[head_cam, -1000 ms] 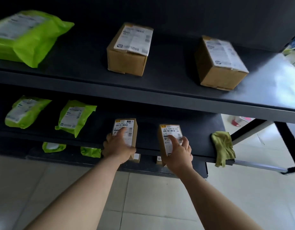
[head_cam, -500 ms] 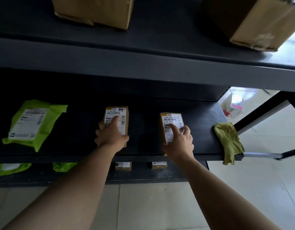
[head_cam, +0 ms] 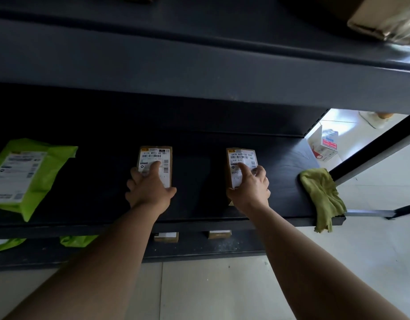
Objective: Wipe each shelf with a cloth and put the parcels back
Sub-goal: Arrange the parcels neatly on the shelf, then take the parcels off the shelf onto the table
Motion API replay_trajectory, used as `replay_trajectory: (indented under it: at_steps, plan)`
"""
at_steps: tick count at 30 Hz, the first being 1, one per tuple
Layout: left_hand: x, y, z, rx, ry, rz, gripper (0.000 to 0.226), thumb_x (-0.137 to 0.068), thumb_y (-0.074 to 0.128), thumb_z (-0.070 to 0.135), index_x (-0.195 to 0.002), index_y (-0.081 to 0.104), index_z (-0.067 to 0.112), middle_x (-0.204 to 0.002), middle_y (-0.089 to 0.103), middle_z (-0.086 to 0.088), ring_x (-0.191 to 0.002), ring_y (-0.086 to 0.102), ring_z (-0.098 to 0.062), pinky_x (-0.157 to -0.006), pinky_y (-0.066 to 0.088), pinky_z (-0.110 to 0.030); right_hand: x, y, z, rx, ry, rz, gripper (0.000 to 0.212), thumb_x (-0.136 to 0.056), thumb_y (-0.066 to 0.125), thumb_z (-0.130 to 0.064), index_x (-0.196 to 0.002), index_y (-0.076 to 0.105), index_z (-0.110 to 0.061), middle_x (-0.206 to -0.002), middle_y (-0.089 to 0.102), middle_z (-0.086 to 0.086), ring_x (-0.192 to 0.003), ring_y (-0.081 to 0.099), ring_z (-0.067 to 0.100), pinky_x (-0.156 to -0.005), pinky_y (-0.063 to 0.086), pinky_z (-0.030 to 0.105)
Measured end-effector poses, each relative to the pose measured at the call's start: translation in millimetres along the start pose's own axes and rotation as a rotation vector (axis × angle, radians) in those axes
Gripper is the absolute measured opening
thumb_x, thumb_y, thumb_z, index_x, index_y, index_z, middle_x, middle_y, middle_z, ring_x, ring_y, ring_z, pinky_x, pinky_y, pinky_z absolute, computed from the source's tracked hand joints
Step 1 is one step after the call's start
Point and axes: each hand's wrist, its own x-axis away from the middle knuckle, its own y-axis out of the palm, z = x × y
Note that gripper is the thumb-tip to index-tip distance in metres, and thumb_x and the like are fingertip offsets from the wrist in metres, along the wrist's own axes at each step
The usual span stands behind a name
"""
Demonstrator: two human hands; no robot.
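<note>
Putting back: left grip (head_cam: 150, 190) clasps left box (head_cam: 156, 155), right grip (head_cam: 249, 190) right box (head_cam: 242, 155), on the shelf (head_cam: 199, 176); next, likely release, then cloth (head_cam: 321, 192) at right edge.

Pale tiled floor (head_cam: 211, 292), brightly lit at right.

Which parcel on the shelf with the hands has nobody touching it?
The green bag parcel at the far left lies untouched. The left brown box is gripped by the left hand, the right brown box by the right hand.
</note>
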Motion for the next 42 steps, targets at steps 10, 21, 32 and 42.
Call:
replay_trajectory:
  at_steps: [10,21,32,42]
  plan:
    - [4,1,1,-0.088,0.015,-0.051,0.085,-0.086,0.060,0.051,-0.151,0.007,0.039,-0.157,-0.013,-0.015,-0.145,-0.003,-0.035,-0.116,0.009,-0.056,-8,9,3,0.001,-0.026,-0.020,0.069,-0.087,0.064,-0.039,-0.146,0.029,-0.031,-0.156,0.008,0.017,-0.144,0.009,0.035,-0.116,0.014,0.051]
    - [41,-26,-3,-0.036,0.035,0.010,0.059,-0.088,0.059,0.043,-0.139,0.039,0.021,-0.146,0.033,-0.012,-0.133,0.030,-0.034,-0.107,0.032,-0.047,38,-13,-9,-0.053,-0.182,-0.027,0.060,-0.091,0.061,-0.034,-0.145,0.036,-0.025,-0.157,0.021,0.012,-0.144,0.018,0.030,-0.118,0.016,0.042]
    - [126,-93,-76,0.294,-0.095,0.008,0.023,-0.095,0.052,0.020,-0.108,0.067,0.010,-0.111,0.069,-0.005,-0.104,0.063,-0.020,-0.083,0.047,-0.026,132,-25,-63,-0.161,-0.390,-0.210,0.044,-0.095,0.055,-0.024,-0.139,0.048,-0.021,-0.136,0.049,0.004,-0.106,0.059,0.027,-0.096,0.048,0.037]
    - [177,-138,-155,0.434,-0.277,0.128,0.023,-0.094,0.056,0.019,-0.111,0.067,0.009,-0.115,0.068,-0.005,-0.108,0.062,-0.019,-0.080,0.037,-0.017,207,-1,-128,-0.207,-0.518,-0.327,0.035,-0.095,0.055,-0.022,-0.130,0.058,-0.020,-0.134,0.053,0.001,-0.113,0.058,0.020,-0.095,0.049,0.033]
